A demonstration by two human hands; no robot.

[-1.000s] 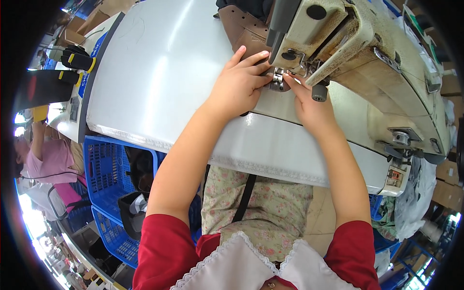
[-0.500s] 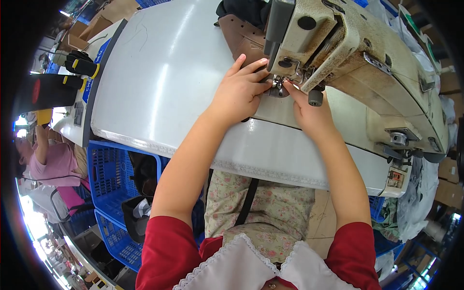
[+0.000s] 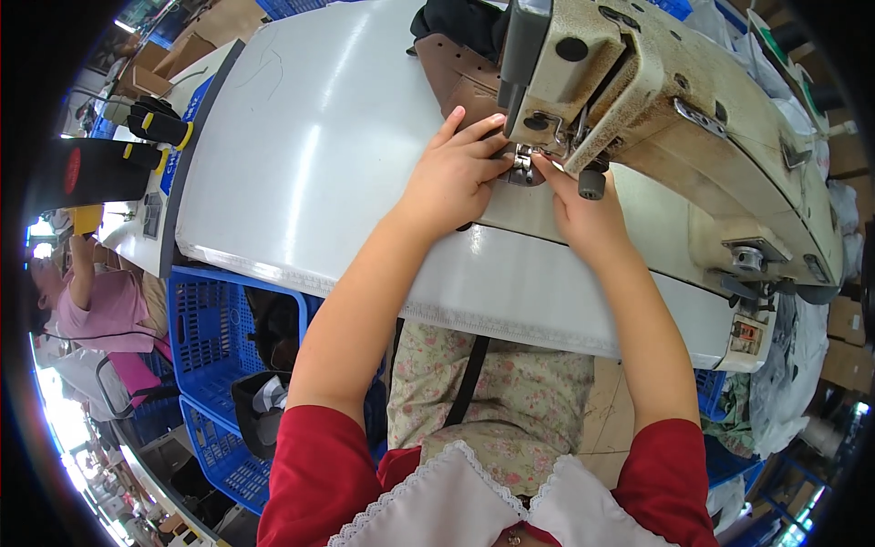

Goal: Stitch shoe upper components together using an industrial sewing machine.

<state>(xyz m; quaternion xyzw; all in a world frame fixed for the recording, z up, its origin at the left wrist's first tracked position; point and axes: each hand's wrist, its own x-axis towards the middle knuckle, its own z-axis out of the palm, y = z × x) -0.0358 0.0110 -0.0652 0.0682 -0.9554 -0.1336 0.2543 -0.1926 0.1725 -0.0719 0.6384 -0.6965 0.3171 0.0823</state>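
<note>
My left hand [image 3: 458,180] lies with fingers spread beside the presser foot [image 3: 521,168] of a sewing machine [image 3: 652,100]. Its fingertips touch the near end of a brown piece with punched holes [image 3: 456,73], which looks like leather. Black cloth [image 3: 460,25] is bunched at the far end of that piece. On the other side of the foot is my right hand [image 3: 591,211], one finger stretched to the needle area and nothing visible in its grasp. The machine head and a dark knob [image 3: 592,184] hide part of its other fingers. The work under the foot is mostly covered.
The white sewing table [image 3: 301,146] has a ruler strip along its near edge. Blue crates [image 3: 235,273] stand below it at the left, with dark items inside. A person in pink [image 3: 109,310] sits at another machine farther left. Plastic bags [image 3: 791,374] hang at the right.
The view has shifted very slightly. Both hands stay by the presser foot, and the brown piece shows no clear movement of its own.
</note>
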